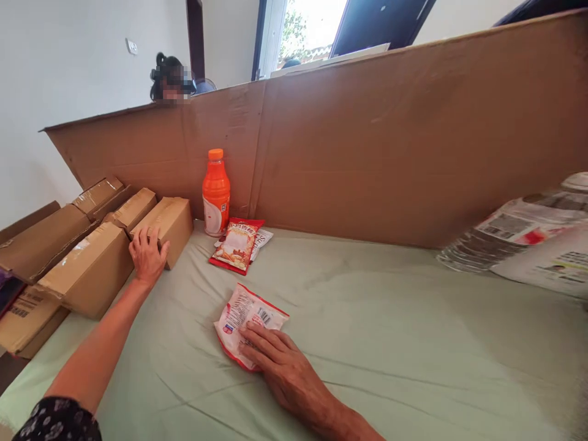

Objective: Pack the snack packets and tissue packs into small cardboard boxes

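Observation:
My left hand (149, 254) rests on the near end of a small cardboard box (169, 215), fingers bent over its top edge and a little apart. Under my right hand (280, 361) lies a white and red snack packet (243, 309), printed with text and a barcode. The fingers of that hand are stretched out flat over the packet's near right part and hide some of it. Farther back, a red snack packet (237, 244) overlaps a white packet (261, 242). An orange bottle (215, 190) with an orange cap stands upright just behind them.
More cardboard boxes (89, 260) are grouped along the left. A tall cardboard panel (367, 141) crosses behind everything. Large clear plastic bottles (509, 229) lie at the right, partly wrapped in white. A green cloth (390, 343) covers the surface. Beyond the panel a person's head (168, 79) shows.

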